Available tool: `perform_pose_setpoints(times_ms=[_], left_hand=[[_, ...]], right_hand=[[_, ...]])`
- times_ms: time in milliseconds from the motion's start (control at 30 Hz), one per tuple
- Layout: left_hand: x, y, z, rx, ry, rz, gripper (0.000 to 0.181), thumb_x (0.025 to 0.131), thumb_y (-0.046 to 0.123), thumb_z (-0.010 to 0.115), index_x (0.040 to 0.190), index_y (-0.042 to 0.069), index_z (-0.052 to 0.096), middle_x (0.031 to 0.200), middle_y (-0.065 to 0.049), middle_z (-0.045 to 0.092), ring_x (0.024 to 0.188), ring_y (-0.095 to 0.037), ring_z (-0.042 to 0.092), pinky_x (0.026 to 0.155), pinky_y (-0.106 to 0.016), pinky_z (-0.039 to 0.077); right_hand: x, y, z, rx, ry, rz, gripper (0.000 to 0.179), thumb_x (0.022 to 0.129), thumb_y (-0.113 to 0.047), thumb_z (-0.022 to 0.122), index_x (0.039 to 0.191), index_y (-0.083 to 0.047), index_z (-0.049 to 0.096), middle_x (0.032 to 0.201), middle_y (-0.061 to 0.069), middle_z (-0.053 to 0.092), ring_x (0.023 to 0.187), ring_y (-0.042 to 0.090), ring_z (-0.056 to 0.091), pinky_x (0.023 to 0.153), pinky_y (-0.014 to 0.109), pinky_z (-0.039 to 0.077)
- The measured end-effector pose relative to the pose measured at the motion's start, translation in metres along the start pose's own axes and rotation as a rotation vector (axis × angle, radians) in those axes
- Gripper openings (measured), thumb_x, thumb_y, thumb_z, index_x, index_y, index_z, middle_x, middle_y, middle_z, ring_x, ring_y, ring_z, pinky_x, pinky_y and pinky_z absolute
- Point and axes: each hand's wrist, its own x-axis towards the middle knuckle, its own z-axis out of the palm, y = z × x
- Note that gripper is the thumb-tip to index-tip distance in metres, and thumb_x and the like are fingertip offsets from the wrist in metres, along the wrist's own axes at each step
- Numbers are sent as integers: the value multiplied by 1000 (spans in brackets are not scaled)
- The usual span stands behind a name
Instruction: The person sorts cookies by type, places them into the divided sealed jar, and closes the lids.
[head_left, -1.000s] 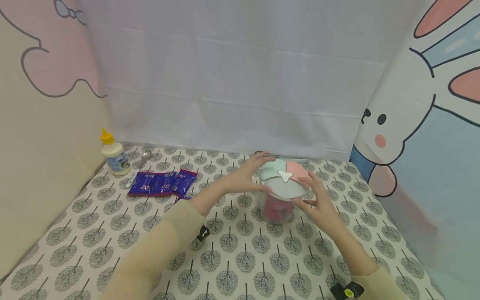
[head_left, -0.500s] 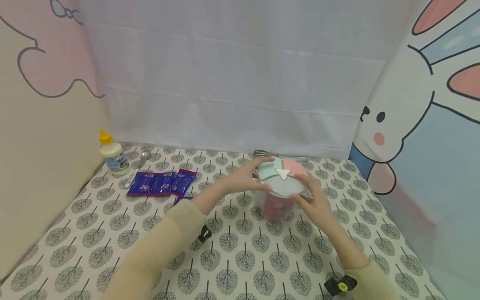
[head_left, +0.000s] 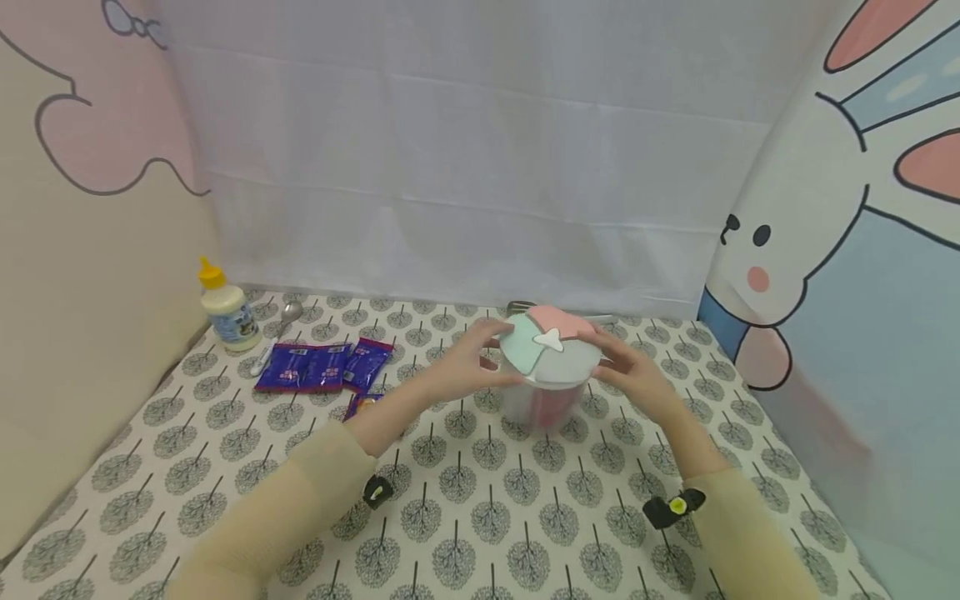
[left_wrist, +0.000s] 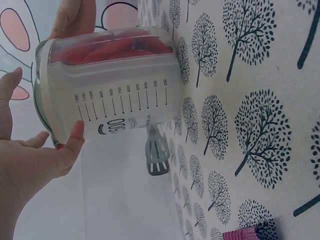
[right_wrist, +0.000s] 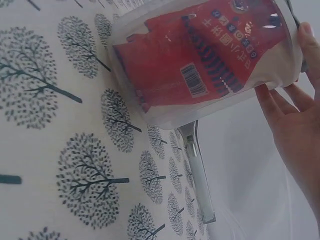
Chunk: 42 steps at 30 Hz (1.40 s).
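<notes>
- Jar [head_left: 523, 408]: clear and upright at the far side of the table, right of centre in the head view, with a printed measuring scale (read sideways in the left wrist view); whether its base touches the cloth cannot be told.
- Lid [head_left: 558, 362]: seated on top of the jar, in green, pink and white sections, with a small white raised piece at the middle.
- Red packet [right_wrist: 172, 62]: inside the jar, its barcode and lettering visible through the wall.
- Left hand [head_left: 462, 367]: fingers bent and parted, gripping the lid's left edge, with one digit resting on the jar wall just below the rim.
- Right hand [head_left: 636, 377]: on the opposite side, fingers bent about the lid's right edge, holding it between thumb and fingers.
- Spatula [left_wrist: 157, 152]: lying behind the jar, its slotted head to the left and its pale handle to the right.
- Purple packets [head_left: 326, 368]: three in a row left of the hands, with a fourth nearer, partly covered by the left arm.
- Spoon [head_left: 290, 312]: just behind the row, bowl pointing away.
- Bottle [head_left: 235, 321]: yellow-capped, upright at far left.
- Cloth [head_left: 491, 533]: white, printed with grey trees, beneath everything.
</notes>
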Motion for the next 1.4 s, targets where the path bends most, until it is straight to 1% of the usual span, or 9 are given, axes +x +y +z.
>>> perform_pose_setpoints(times_ms=[100, 200, 300, 400, 600, 900, 1100, 1233, 1400], left_hand=[[-6, -1, -1, 25, 7, -11, 87, 74, 33, 79, 144, 8, 34, 149, -7, 29, 119, -23, 50, 92, -35, 52], [-9, -2, 0, 43, 20, 3, 85, 75, 32, 79, 144, 10, 35, 150, -7, 29, 120, -24, 49, 93, -36, 51], [-11, -5, 0, 70, 25, 33, 82, 76, 31, 78, 143, 12, 36, 149, -7, 30, 120, -21, 50, 93, -34, 51], [-12, -9, -4, 119, 14, 70, 78, 76, 31, 78, 142, 13, 39, 147, -6, 33, 120, -19, 51, 92, -33, 51], [-3, -18, -20, 207, 3, 143, 75, 76, 37, 77, 140, 19, 43, 141, -1, 42, 124, -22, 46, 99, -46, 45], [28, -28, -35, 248, -130, 149, 90, 70, 48, 78, 146, 31, 32, 154, 2, 26, 140, -21, 26, 110, -56, 25], [37, -31, -36, 236, -204, 154, 84, 74, 47, 76, 145, 38, 32, 154, 9, 26, 141, -22, 26, 111, -57, 25], [37, -34, -34, 166, -261, 138, 81, 77, 42, 75, 145, 38, 31, 154, 8, 25, 138, -23, 31, 111, -50, 30], [37, -34, -30, 59, -220, 155, 79, 76, 32, 79, 143, 29, 37, 150, 5, 32, 131, -23, 42, 110, -44, 35]], right_hand=[[8, 2, -7, -1, -65, 10, 53, 92, -12, 59, 143, -13, 42, 158, 5, 15, 142, 32, 20, 109, 36, 36], [11, 4, -12, -11, -97, 40, 53, 94, -13, 58, 143, -16, 41, 158, 1, 18, 143, 31, 19, 112, 55, 26], [11, 8, -16, 9, -92, 61, 52, 95, -11, 55, 144, -15, 39, 157, 1, 21, 143, 32, 19, 111, 61, 21], [9, 11, -14, 40, -85, 70, 53, 97, -10, 52, 146, -15, 35, 156, 2, 23, 141, 33, 22, 110, 60, 24], [-1, 1, -2, 16, -23, 59, 56, 96, -13, 54, 147, -20, 33, 157, 1, 20, 139, 37, 27, 107, 58, 31], [-14, -45, 39, -202, 232, 127, 73, 89, -24, 66, 149, -17, 26, 154, 15, 20, 135, 44, 30, 92, 55, 48], [-19, -44, 60, -236, 334, 111, 74, 84, -28, 72, 146, -21, 32, 155, 14, 16, 136, 42, 29, 86, 44, 54], [-19, -47, 69, -284, 362, 117, 67, 81, -30, 75, 139, -19, 43, 155, 17, 14, 135, 44, 29, 84, 41, 55], [-15, -44, 70, -282, 382, 122, 56, 80, -29, 75, 129, -14, 53, 155, 16, 15, 133, 45, 31, 86, 41, 54]])
